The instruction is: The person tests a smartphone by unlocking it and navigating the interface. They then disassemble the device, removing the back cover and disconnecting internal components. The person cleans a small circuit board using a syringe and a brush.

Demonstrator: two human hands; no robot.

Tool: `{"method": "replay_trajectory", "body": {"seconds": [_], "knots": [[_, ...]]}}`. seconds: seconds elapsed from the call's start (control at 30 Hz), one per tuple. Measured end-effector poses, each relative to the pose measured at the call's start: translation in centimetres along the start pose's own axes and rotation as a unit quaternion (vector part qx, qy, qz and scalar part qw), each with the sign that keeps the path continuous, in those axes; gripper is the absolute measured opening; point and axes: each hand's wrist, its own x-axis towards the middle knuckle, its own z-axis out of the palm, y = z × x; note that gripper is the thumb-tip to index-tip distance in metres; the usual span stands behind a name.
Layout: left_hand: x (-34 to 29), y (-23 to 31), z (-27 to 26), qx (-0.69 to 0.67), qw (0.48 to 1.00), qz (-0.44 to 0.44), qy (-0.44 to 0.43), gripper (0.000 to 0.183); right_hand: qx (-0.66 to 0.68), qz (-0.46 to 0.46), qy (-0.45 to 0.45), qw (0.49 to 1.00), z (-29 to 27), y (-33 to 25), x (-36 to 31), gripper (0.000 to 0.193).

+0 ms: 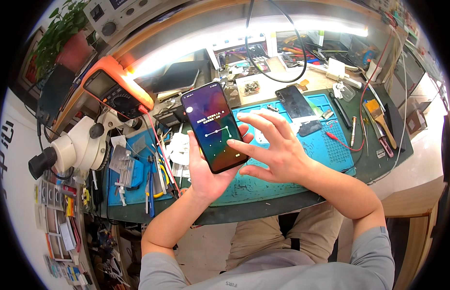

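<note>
My left hand (209,180) is wrapped round a smartphone (216,108) from below and behind, holding it tilted above the bench. The phone's screen is lit, with a pattern of dots joined by a white line on a dark, multicoloured background. My right hand (275,147) has its fingers spread, and the index fingertip rests on or just over the lower right of the dot pattern. Nothing is held in the right hand. Behind it, a second dark phone (296,101) lies on the blue work mat (254,189), with a small black part (310,128) near it.
An orange multimeter (117,89) and a white microscope (80,150) stand at the left. Pliers and tweezers (159,181) lie left of the phone. A brush (379,121), a red test lead (338,141) and a craft knife (385,146) lie at the right. A black cable loop hangs overhead.
</note>
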Motion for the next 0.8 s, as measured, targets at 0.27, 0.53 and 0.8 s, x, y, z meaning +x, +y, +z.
{"method": "replay_trajectory", "body": {"seconds": [0.27, 0.53, 0.8], "knots": [[0.0, 0.1, 1.0, 0.044, 0.996, 0.017, 0.07, 0.076, 0.009, -0.009, 0.0, 1.0, -0.1, 0.0, 0.0, 0.044], [0.1, 0.1, 0.0, 0.013, 1.0, 0.014, 0.004, 0.082, 0.009, -0.013, 0.002, 1.0, -0.3, -0.1, 0.2, 0.042], [0.1, 0.1, -0.1, 0.01, 1.0, 0.014, 0.001, 0.082, 0.007, -0.009, -0.001, 1.0, -0.3, -0.1, 0.1, 0.043]]}}
